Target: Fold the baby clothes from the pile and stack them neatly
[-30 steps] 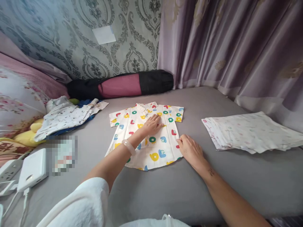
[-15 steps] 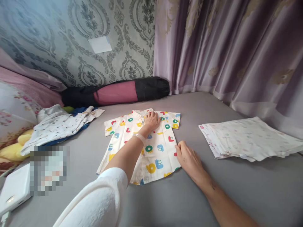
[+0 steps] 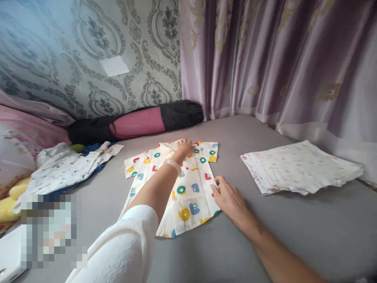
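A small white shirt [image 3: 188, 192] with coloured letter prints lies spread flat on the grey bed [image 3: 241, 236]. My left hand [image 3: 184, 147] reaches far over it and rests flat, fingers stretched out, on the collar area at the shirt's top. A pale bangle sits on that wrist. My right hand [image 3: 228, 198] lies at the shirt's right side edge, low down, its thumb and fingers pressed on the edge of the fabric.
A folded pile of pale printed cloth [image 3: 297, 167] lies to the right. Crumpled white and blue garments [image 3: 67, 165] lie at the left near a yellow toy [image 3: 8, 200]. A black and pink roll bag [image 3: 138, 122] rests against the patterned wall; purple curtains [image 3: 279, 67] hang behind.
My left hand has slid up the shirt from its middle to the collar. My right hand has stayed at the shirt's right edge. The camera has leaned forward and to the right.
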{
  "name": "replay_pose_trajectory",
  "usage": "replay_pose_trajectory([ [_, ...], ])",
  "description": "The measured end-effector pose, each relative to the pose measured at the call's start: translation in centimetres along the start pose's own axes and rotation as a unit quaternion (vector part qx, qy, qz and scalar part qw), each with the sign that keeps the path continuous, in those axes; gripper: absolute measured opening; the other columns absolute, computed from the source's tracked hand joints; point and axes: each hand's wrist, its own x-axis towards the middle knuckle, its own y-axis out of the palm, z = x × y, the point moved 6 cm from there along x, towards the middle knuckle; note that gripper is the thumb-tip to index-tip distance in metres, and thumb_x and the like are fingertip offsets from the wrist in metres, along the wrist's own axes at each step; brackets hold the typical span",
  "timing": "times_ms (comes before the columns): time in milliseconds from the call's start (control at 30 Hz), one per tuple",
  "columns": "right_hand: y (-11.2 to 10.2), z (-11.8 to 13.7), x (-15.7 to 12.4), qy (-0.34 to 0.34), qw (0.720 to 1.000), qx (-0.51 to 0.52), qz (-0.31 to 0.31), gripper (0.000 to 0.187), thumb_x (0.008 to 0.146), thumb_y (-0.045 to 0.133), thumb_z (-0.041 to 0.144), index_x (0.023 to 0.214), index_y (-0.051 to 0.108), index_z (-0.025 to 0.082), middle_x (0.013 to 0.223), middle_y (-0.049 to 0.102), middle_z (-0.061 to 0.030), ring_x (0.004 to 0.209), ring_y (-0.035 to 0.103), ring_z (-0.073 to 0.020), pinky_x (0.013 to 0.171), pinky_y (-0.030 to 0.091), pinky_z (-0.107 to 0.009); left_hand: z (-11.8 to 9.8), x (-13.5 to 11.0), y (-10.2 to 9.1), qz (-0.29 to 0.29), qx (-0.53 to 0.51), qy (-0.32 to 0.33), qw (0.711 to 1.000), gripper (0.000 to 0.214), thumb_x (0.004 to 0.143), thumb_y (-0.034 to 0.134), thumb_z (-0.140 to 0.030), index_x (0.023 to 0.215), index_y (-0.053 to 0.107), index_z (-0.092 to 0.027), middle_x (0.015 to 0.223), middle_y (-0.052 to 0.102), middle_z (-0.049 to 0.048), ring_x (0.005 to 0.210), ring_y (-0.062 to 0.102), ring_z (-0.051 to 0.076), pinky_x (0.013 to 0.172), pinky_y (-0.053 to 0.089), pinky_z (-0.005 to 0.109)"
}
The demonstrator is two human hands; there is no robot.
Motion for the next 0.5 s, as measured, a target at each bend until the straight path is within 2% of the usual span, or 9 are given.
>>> replay_pose_trajectory([
  [100, 0.0, 0.0, 0.0, 0.002, 1.0, -0.005, -0.001, 0.016, 0.098, 0.041, 0.029, 0.11, 0.05, 0.022, 0.092, 0.072, -0.0055, 0.085, 0.068, -0.0226, 0.058, 0.027, -0.028, -1.8, -0.4, -0.6, -0.035, 0.004, -0.017, 0.999, 0.041, 0.096, 0.036, -0.036, 0.123, 0.056, -0.012, 0.126, 0.053, 0.0218, 0.122, 0.048, 0.034, 0.1, 0.038, 0.046],
  [167, 0.0, 0.0, 0.0, 0.003, 1.0, -0.004, -0.001, 0.016, 0.098, 0.041, 0.028, 0.111, 0.049, 0.022, 0.09, 0.072, -0.0055, 0.084, 0.068, -0.0228, 0.058, 0.027, -0.028, -4.0, -0.8, -0.7, -0.055, -0.012, 0.016, 0.998, 0.042, 0.097, 0.036, -0.038, 0.123, 0.057, -0.012, 0.124, 0.056, 0.0194, 0.121, 0.051, 0.03, 0.101, 0.039, 0.039],
  [267, 0.0, -0.1, -0.1, 0.006, 1.0, 0.005, 0.004, 0.015, 0.099, 0.04, 0.029, 0.11, 0.048, 0.022, 0.087, 0.072, -0.0044, 0.082, 0.068, -0.0221, 0.058, 0.025, -0.027, -7.7, -1.0, -0.2, -0.042, -0.059, 0.073, 0.995, 0.045, 0.095, 0.042, -0.046, 0.12, 0.059, -0.012, 0.121, 0.06, 0.0169, 0.118, 0.055, 0.028, 0.098, 0.042, 0.034],
  [333, -0.1, -0.1, -0.2, 0.007, 1.0, 0.01, 0.004, 0.015, 0.099, 0.04, 0.029, 0.109, 0.047, 0.022, 0.085, 0.071, -0.0038, 0.082, 0.068, -0.0222, 0.057, 0.025, -0.027, -9.5, -1.0, 0.3, -0.02, -0.082, 0.077, 0.993, 0.05, 0.092, 0.047, -0.052, 0.118, 0.06, -0.011, 0.123, 0.059, 0.0182, 0.119, 0.055, 0.029, 0.096, 0.044, 0.034],
  [400, -0.2, -0.1, -0.3, 0.008, 1.0, 0.014, 0.006, 0.015, 0.098, 0.04, 0.029, 0.109, 0.047, 0.023, 0.085, 0.071, -0.0036, 0.083, 0.068, -0.023, 0.057, 0.025, -0.027, -10.6, -0.9, 0.6, -0.01, -0.095, 0.061, 0.994, 0.053, 0.089, 0.052, -0.054, 0.118, 0.06, -0.01, 0.126, 0.057, 0.0208, 0.121, 0.053, 0.031, 0.096, 0.046, 0.035],
  [500, -0.2, -0.2, -0.4, 0.012, 1.0, 0.018, 0.015, 0.015, 0.097, 0.041, 0.028, 0.11, 0.046, 0.023, 0.085, 0.071, -0.0035, 0.084, 0.068, -0.0238, 0.058, 0.026, -0.027, -11.2, -0.9, 0.6, -0.011, -0.121, 0.033, 0.992, 0.045, 0.089, 0.057, -0.045, 0.118, 0.061, -0.011, 0.13, 0.056, 0.0218, 0.124, 0.052, 0.031, 0.098, 0.045, 0.036],
])
